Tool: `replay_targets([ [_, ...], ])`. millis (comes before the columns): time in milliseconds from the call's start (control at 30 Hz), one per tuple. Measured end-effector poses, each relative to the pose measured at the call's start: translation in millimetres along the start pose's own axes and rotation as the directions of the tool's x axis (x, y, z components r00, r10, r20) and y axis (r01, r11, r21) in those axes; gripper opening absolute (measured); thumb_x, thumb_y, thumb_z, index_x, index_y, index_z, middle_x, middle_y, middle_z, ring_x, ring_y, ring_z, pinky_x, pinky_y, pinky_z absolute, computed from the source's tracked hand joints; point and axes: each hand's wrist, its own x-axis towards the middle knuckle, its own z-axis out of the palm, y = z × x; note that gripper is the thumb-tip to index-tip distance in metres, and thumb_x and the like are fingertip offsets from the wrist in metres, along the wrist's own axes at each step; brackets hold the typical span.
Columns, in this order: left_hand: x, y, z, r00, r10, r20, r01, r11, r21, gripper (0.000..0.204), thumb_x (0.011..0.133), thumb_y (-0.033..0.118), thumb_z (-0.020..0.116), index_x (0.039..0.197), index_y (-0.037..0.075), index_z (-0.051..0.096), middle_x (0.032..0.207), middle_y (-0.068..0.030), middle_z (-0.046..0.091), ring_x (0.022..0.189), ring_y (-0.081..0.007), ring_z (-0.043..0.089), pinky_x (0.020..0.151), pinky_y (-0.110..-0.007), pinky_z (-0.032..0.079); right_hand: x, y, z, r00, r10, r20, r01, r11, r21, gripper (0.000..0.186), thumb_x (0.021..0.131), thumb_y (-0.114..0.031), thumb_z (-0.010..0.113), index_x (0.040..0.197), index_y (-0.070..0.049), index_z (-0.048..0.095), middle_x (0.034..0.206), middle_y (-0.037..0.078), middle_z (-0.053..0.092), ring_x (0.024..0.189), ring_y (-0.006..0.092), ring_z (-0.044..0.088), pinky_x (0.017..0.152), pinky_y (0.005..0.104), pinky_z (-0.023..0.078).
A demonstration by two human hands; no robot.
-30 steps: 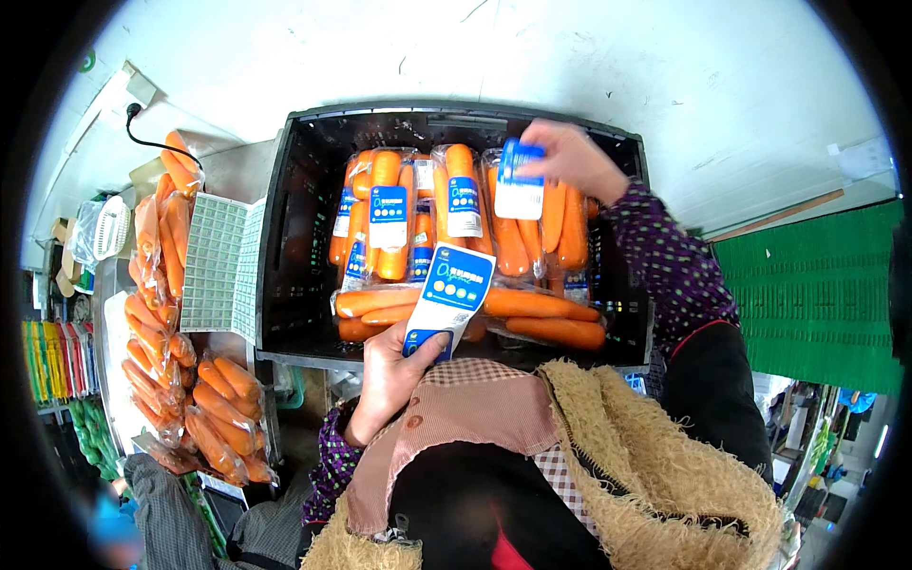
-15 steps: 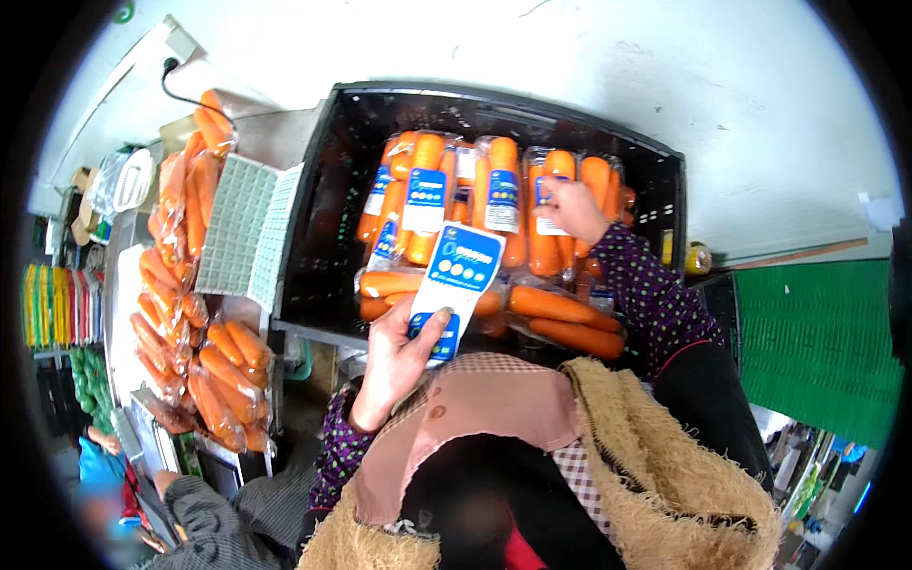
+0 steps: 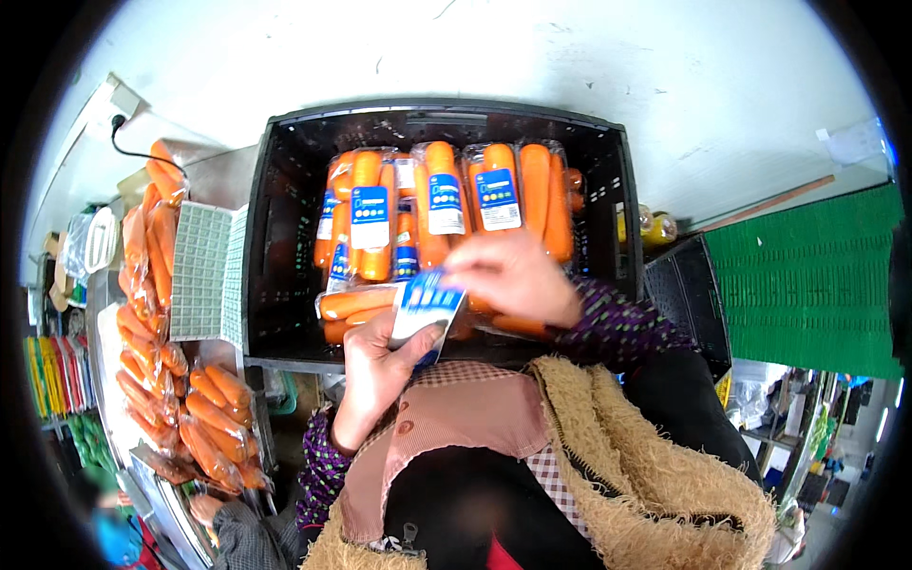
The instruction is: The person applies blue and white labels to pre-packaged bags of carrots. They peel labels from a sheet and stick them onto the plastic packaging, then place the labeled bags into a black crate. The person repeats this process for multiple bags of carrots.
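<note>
My left hand [image 3: 375,366] is closed around blue-and-white labels [image 3: 425,309], with the thumb pressed on their face. My right hand [image 3: 518,277] is smeared by motion, its fingertips at the labels' upper end. Beyond both hands, a black crate [image 3: 261,237] holds clear packs of carrots. Three packs in the far row show labels on their fronts: one at the left [image 3: 370,217], one in the middle [image 3: 445,203] and one farther right [image 3: 496,198]. A pack [image 3: 545,195] on the right of that row shows no label on its front. More carrots lie near the crate's front, partly behind my hands.
At the left, bagged carrots [image 3: 217,418] lie in a long pile beside a pale green grid panel [image 3: 201,271]. A green slatted panel [image 3: 807,285] and another black crate [image 3: 689,299] are at the right. Another person's hand [image 3: 203,509] shows at lower left.
My right hand has left the labelled pack at the right and come back toward me to the labels in my left hand. The view has shifted, so the crate sits farther left.
</note>
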Motion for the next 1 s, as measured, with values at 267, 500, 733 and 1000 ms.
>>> replay_targets([
  [267,-2,-15,9,0.994,0.086,0.063,-0.089,0.995,0.045,0.018,0.085,0.009,0.069,0.102,0.002,0.069,0.081,-0.0095,0.068,0.071,-0.0125,0.063,0.067,-0.027,0.050,-4,137,-154,0.939,0.327,-0.110,-0.344,0.867,-0.361,0.029,0.076,-0.014,0.078,0.097,-0.004,0.061,0.090,0.007,0.068,0.082,0.0173,0.067,0.069,0.0292,0.053],
  [500,-6,-7,-9,0.982,0.185,0.045,-0.188,0.979,0.077,0.023,0.088,0.007,0.065,0.110,0.000,0.064,0.098,-0.0133,0.066,0.091,-0.0211,0.064,0.081,-0.031,0.049,3,133,-112,0.900,0.224,-0.373,-0.426,0.630,-0.649,0.048,0.065,-0.036,0.082,0.095,-0.007,0.058,0.090,0.013,0.063,0.083,0.0309,0.064,0.068,0.0418,0.051],
  [733,-8,-7,-13,0.988,0.151,0.026,-0.153,0.982,0.106,0.023,0.085,0.005,0.066,0.108,0.000,0.065,0.099,-0.0133,0.066,0.092,-0.0242,0.066,0.083,-0.031,0.049,23,43,-30,0.963,0.186,0.195,-0.227,0.949,0.218,0.037,0.081,0.000,0.072,0.116,-0.002,0.060,0.099,0.002,0.061,0.088,0.0091,0.059,0.081,0.0226,0.050],
  [1000,-5,0,-13,0.931,0.364,-0.004,-0.348,0.894,0.284,0.034,0.070,-0.001,0.071,0.103,0.004,0.069,0.124,-0.0197,0.055,0.112,-0.0361,0.055,0.097,-0.040,0.043,25,13,29,0.986,-0.112,-0.121,0.112,0.994,-0.012,0.036,0.080,-0.005,0.074,0.113,0.000,0.060,0.108,0.005,0.064,0.095,0.0110,0.061,0.079,0.0266,0.051],
])
